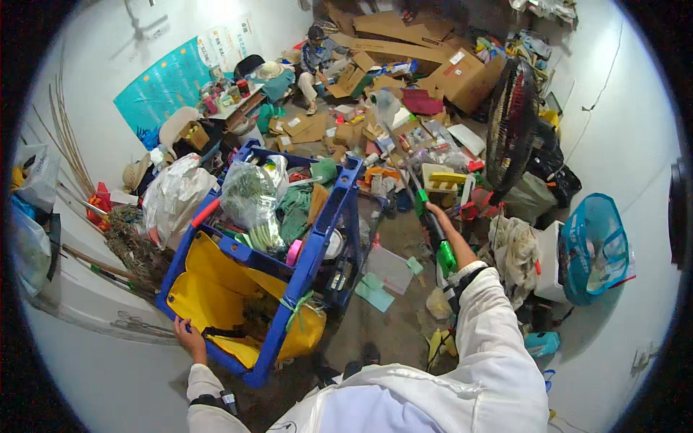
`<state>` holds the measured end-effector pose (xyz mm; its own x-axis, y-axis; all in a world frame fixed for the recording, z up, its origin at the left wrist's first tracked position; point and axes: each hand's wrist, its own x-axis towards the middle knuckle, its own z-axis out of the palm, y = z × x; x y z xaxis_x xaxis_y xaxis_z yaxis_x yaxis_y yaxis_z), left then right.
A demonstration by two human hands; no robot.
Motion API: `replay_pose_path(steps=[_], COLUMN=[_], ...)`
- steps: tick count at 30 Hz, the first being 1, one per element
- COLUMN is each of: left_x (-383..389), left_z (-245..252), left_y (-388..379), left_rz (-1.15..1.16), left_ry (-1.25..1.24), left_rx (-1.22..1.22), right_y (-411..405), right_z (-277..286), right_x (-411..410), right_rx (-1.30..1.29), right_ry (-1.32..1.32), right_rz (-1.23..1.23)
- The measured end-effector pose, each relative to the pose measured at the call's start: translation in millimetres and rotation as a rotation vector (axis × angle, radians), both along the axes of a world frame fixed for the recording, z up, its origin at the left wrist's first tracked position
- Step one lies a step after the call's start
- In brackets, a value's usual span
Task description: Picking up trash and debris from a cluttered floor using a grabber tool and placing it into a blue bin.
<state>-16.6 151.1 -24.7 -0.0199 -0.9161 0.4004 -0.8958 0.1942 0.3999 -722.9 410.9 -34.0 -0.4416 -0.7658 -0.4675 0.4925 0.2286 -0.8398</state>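
Note:
My left hand [189,336] rests on the lower left rim of a blue plastic cleaning cart [295,319], its fingers curled over the frame. A yellow bag [208,287] hangs open inside that frame, with dark matter at its bottom. Beyond the bag, the cart's tray holds a clear plastic bag [249,189], green cloth [295,216] and a pink roll [294,253]. On the right, my right hand [439,216] is closed around the black and green handle of a long-shafted tool [433,227], probably a litter picker, whose thin shaft points away over the littered floor.
A seated person [319,54] is beside cardboard boxes [460,73] at the back. Cartons and packaging cover much of the floor. A large black fan [511,127] and a blue mesh basket [593,249] stand at right. White bags [176,195] and sticks [97,260] lie left of the cart.

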Motion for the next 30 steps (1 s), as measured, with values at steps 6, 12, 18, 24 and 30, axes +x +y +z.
replay_pose_path(steps=[6, 12, 18, 24, 30], left_x=[5.8, 0.4, 4.7, 7.9, 0.2], left_z=[-3.7, 3.6, -8.3, -3.9, -16.6], left_y=[-1.1, 5.6, -0.9, -1.7, -9.0], left_rz=[-0.061, -0.028, -0.046, -0.004, -0.096], left_ry=[0.049, 0.008, 0.035, 0.012, 0.08], left_rx=[0.005, 0.002, -0.047, -0.017, -0.125], right_y=[-22.5, 15.6, 74.6, 114.5, 150.6], right_z=[-65.9, -89.5, -31.8, 54.7, 102.7], right_x=[30.3, 61.8, 90.4, 105.3, 114.8], right_rx=[0.055, 0.139, 0.134, -0.126, 0.282], right_ry=[-0.567, -0.793, -0.282, -0.071, 0.877], right_rz=[-0.038, -0.089, -0.119, -0.041, 0.145])
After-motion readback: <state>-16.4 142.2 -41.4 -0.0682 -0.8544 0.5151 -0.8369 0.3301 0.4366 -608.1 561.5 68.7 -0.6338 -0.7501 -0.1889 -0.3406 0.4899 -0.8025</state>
